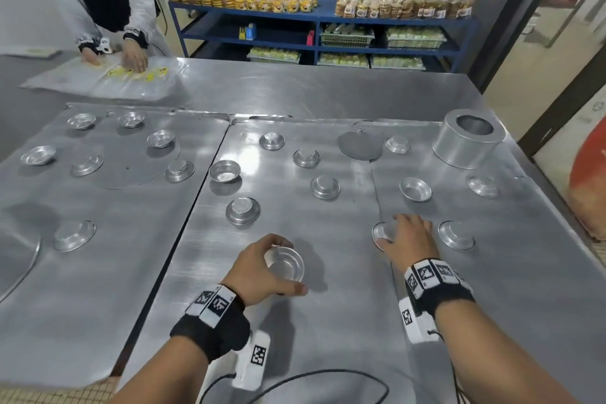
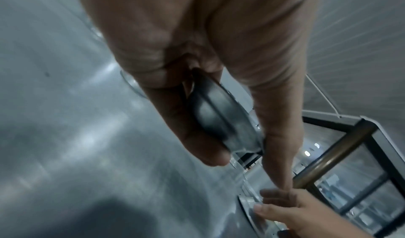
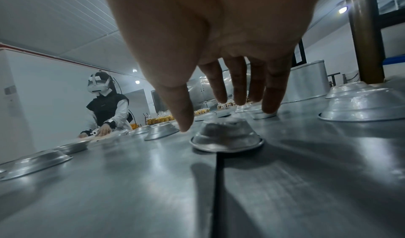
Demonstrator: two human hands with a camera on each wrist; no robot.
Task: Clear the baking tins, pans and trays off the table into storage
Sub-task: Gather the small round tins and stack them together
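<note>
One small tart tin (image 1: 284,263) is pinched in the left hand (image 1: 259,267) above the bench (image 1: 328,321), while the right hand (image 1: 408,236), fingers spread, is lowered over an upturned tin (image 3: 227,135) beside it, probably to be gripped next and stacked.

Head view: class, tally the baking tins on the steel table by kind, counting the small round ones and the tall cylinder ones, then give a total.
small round silver metal tins: 18
tall silver metal cylinder tin: 1
Total: 19
</note>
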